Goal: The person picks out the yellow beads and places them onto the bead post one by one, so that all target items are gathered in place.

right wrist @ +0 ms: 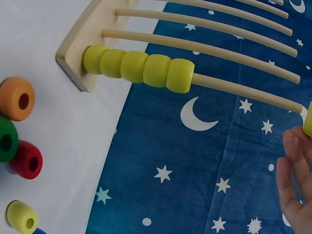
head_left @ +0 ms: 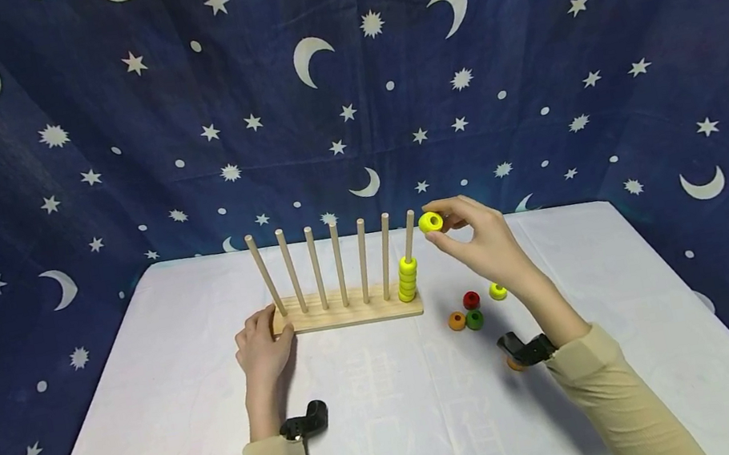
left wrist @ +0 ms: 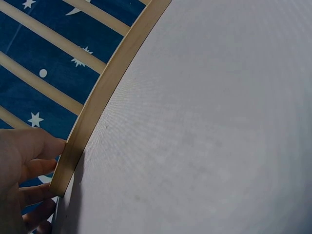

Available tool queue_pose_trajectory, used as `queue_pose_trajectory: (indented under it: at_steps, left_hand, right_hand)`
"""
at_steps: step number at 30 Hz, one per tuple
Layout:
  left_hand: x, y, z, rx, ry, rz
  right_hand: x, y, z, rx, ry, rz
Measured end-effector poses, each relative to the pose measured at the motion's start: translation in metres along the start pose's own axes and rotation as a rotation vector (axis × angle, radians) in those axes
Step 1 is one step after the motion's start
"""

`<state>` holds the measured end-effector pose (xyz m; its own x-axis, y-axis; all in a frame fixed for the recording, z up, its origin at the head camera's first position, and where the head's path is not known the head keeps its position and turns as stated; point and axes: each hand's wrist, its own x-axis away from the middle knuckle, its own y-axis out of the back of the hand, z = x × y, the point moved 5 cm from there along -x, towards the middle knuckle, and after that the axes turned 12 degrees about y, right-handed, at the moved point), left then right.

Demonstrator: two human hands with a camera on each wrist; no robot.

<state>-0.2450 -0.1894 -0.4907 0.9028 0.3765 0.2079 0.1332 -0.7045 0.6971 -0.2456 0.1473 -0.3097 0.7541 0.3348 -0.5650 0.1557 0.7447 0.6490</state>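
Observation:
A wooden rack [head_left: 344, 317] with several upright pegs stands on the white table. My left hand [head_left: 263, 349] grips the left end of its base, thumb at the front edge and fingers behind, as the left wrist view also shows. On the rightmost peg [head_left: 410, 234] sits a stack of yellow beads [head_left: 407, 280], with the peg's upper part bare. My right hand [head_left: 479, 236] pinches another yellow bead [head_left: 430, 221] between thumb and fingers, close beside that peg's tip. In the right wrist view the held bead [right wrist: 307, 122] shows only partly at the right edge.
Right of the rack lie a red bead [head_left: 471, 300], an orange bead [head_left: 457, 321], a green bead [head_left: 474, 320] and a yellow bead [head_left: 498, 291]. Another orange bead [head_left: 516, 365] is partly hidden under the right wrist camera. A blue starry cloth [head_left: 342, 101] hangs behind the table [head_left: 386, 435].

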Motion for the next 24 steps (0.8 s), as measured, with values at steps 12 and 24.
queue_pose_trajectory:
  at_steps: [12,24]
  left_hand:
    - [-0.002,-0.001,0.001,0.002,-0.008,0.001]
    - [-0.002,-0.001,0.004,-0.003,-0.01,0.01]
  right_hand:
    - [-0.011,-0.002,0.002,-0.031,-0.004,-0.026]
    - [-0.022,-0.011,0.004,-0.062,-0.022,-0.026]
